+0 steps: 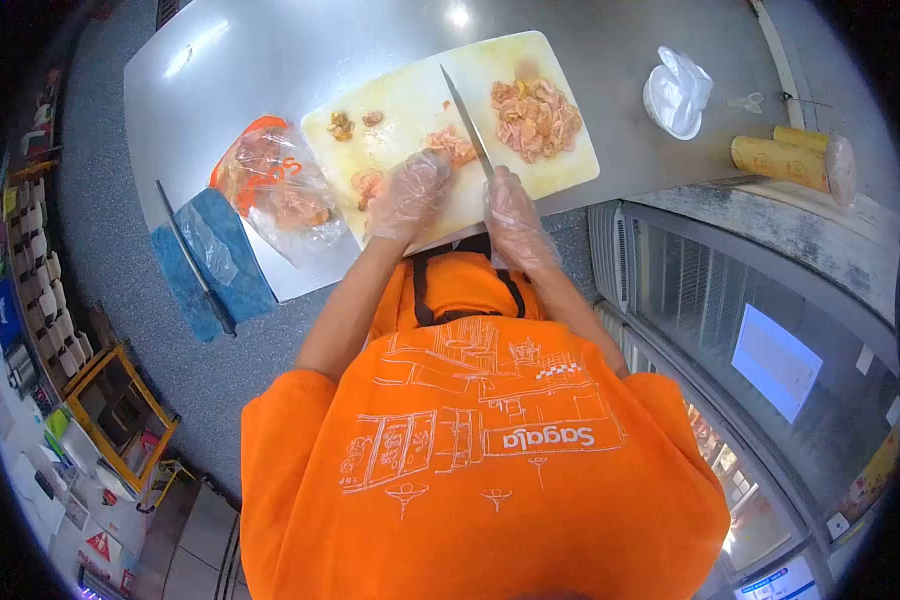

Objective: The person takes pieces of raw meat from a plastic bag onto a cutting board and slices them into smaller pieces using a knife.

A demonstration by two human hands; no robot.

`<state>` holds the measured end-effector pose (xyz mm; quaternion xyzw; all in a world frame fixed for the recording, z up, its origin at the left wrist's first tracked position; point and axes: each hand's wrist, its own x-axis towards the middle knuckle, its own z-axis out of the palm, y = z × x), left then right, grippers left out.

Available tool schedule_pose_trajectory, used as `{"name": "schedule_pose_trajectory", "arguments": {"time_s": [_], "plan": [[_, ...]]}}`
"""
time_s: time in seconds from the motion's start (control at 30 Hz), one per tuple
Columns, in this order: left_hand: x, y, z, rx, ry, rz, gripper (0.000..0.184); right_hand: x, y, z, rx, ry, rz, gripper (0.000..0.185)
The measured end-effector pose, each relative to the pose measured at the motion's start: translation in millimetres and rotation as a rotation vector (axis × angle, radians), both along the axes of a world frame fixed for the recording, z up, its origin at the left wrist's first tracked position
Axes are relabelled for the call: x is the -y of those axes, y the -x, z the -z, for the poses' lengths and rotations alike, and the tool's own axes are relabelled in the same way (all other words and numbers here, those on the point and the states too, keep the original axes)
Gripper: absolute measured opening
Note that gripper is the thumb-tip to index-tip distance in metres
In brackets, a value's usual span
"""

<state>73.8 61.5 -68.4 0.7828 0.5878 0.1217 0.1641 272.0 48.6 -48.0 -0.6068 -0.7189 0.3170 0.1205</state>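
right hand (516, 215) holds the knife (467, 120); left hand (410, 195) touches meat (453, 146) near the middle of the board (410, 85), its grip i cannot tell. pile (535, 120) by right edge looks cut; bagged meat (282, 178) beside left edge seems remaining.

White "Sagaja" is on orange shirt (470, 510), upside down in view; other ltrs on its drawing are too sm. to read. Plastic bag (280, 180): orange ltrs, creased, unclear. Red triangle sign (99, 545), btm left: txt illegible.
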Motion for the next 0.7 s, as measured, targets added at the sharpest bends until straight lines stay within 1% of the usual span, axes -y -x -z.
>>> {"name": "schedule_pose_trajectory", "arguments": {"time_s": [0.07, 0.17, 0.27, 0.37, 0.4, 0.5, 0.57, 0.7], "plan": [[0.3, -4.1, 2.4, 0.07, 0.022, -0.059, 0.019, -4.9, 10.6, -0.9, -0.025, -0.017, 0.013, 0.026], [5.3, -1.1, 18.9, -0.02, -0.094, 0.04, 0.019, -6.5, -7.2, 13.5, -0.013, -0.063, 0.043, 0.025], [7.7, -0.1, 15.4, -0.001, -0.183, 0.005, 0.019, -15.8, -14.6, -10.2, 0.083, 0.08, 0.122, 0.024], [4.5, 0.9, 9.9, 0.047, -0.149, 0.009, 0.018, 7.3, -5.9, 2.9, 0.007, 0.003, -0.062, 0.022], [1.9, 1.0, 5.5, 0.038, -0.13, 0.007, 0.017, 11.0, -4.5, 1.5, 0.014, -0.035, -0.175, 0.02], [4.0, 0.3, -3.5, 0.005, -0.098, 0.001, 0.015, 8.5, 4.1, -4.6, 0.137, 0.106, -0.013, 0.019], [5.8, -0.6, -3.9, -0.034, -0.12, 0.017, 0.013, 8.4, 9.6, -3.5, 0.116, 0.095, 0.009, 0.019], [6.2, -2.7, 6.8, 0.025, 0.001, -0.008, 0.013, -5.7, 17.8, 6.8, 0.074, -0.008, 0.001, 0.019]]}}
